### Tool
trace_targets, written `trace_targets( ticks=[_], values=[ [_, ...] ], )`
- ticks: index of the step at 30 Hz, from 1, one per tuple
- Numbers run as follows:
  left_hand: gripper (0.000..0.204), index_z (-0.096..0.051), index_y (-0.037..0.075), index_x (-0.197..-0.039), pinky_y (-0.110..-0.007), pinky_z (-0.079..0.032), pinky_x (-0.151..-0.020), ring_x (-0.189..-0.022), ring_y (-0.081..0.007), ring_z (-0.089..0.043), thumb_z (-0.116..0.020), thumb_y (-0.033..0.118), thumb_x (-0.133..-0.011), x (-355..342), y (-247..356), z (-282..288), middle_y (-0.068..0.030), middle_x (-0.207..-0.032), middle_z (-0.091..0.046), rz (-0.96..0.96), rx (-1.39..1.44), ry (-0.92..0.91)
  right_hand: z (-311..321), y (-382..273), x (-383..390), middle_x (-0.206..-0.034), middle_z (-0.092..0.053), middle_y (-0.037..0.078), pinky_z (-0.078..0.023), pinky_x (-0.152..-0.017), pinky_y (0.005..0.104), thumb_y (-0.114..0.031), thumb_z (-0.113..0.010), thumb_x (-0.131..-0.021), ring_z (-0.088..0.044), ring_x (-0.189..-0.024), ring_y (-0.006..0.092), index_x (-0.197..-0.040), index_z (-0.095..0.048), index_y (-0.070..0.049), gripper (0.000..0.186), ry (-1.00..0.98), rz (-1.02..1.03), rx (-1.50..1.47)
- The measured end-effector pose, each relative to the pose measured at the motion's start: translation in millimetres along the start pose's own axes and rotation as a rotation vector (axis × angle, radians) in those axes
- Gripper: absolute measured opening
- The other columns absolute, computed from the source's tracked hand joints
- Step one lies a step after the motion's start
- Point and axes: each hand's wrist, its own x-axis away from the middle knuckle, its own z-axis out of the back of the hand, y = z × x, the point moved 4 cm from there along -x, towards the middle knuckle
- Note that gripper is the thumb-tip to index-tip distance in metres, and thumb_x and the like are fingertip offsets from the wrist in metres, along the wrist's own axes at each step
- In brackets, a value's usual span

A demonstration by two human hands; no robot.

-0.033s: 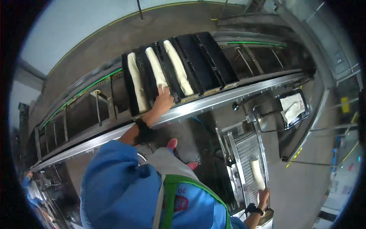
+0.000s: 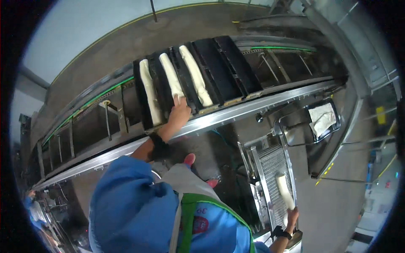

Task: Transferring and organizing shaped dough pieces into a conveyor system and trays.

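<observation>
On the near end of a long pale dough roll (image 2: 170, 75) rest the fingers of my left hand (image 2: 180, 113), bent and pressed against it. That roll lies in the second slot from the left of a black pan set (image 2: 216, 69). Beside it, another dough roll (image 2: 148, 90) fills the leftmost slot and a third dough roll (image 2: 195, 74) the middle one. Down to the right, my right hand (image 2: 292, 216) is closed around the near end of a shorter dough roll (image 2: 284, 192) lying on a metal mesh belt (image 2: 272, 162). Part of that roll's near end is hidden by my fingers.
The pan set sits across a chain conveyor (image 2: 88, 120) with a shiny metal rail (image 2: 215, 119) along its near side. Right of the mesh belt, a black tray (image 2: 335, 123) holds a crumpled white cloth (image 2: 322, 119). Another person's sleeve shows at the far lower left.
</observation>
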Motion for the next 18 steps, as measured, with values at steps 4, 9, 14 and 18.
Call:
trace_targets(
  ticks=[4,9,14,18],
  values=[
    [0.045,-0.038,0.004,-0.114,-0.045,-0.046,-0.073,-0.087,-0.0415,-0.053,-0.050,0.013,-0.072,3.8,-18.3,-7.8,-0.0181,-0.130,-0.024,-0.026,-0.288,0.113,84.2,-147.6,14.8,-0.075,-0.053,0.006,-0.043,-0.051,0.0278,-0.021,-0.055,-0.074,-0.051,-0.060,0.0129,-0.094,-0.050,0.000,0.030,0.006,0.176,-0.855],
    [0.045,-0.042,0.001,-0.113,-0.041,-0.049,-0.067,-0.082,-0.0371,-0.056,-0.051,0.010,-0.069,21.2,21.8,24.4,-0.0169,-0.128,-0.028,0.062,-0.184,0.141,146.1,-339.0,30.4,-0.083,-0.053,0.007,-0.046,-0.054,0.0239,-0.021,-0.054,-0.080,-0.054,-0.065,0.0124,-0.107,-0.043,-0.001,0.036,-0.141,0.420,-1.323],
    [0.047,-0.042,-0.001,-0.113,-0.039,-0.050,-0.065,-0.080,-0.0353,-0.056,-0.052,0.010,-0.069,31.1,18.8,31.5,-0.0176,-0.128,-0.028,0.060,-0.210,0.146,191.9,-514.8,25.3,-0.092,-0.054,0.008,-0.047,-0.059,0.0241,-0.025,-0.049,-0.084,-0.055,-0.074,0.0127,-0.105,-0.048,-0.003,0.030,-0.317,0.812,-1.312],
    [0.047,-0.042,-0.001,-0.114,-0.038,-0.050,-0.065,-0.082,-0.0348,-0.056,-0.052,0.010,-0.069,31.0,29.7,31.9,-0.0179,-0.129,-0.029,0.010,-0.227,0.155,169.4,-606.0,-18.8,-0.100,-0.052,0.007,-0.046,-0.075,0.0301,-0.025,-0.049,-0.086,-0.053,-0.094,0.0171,-0.113,-0.044,-0.003,0.036,-0.627,0.894,-1.318]
  ],
)
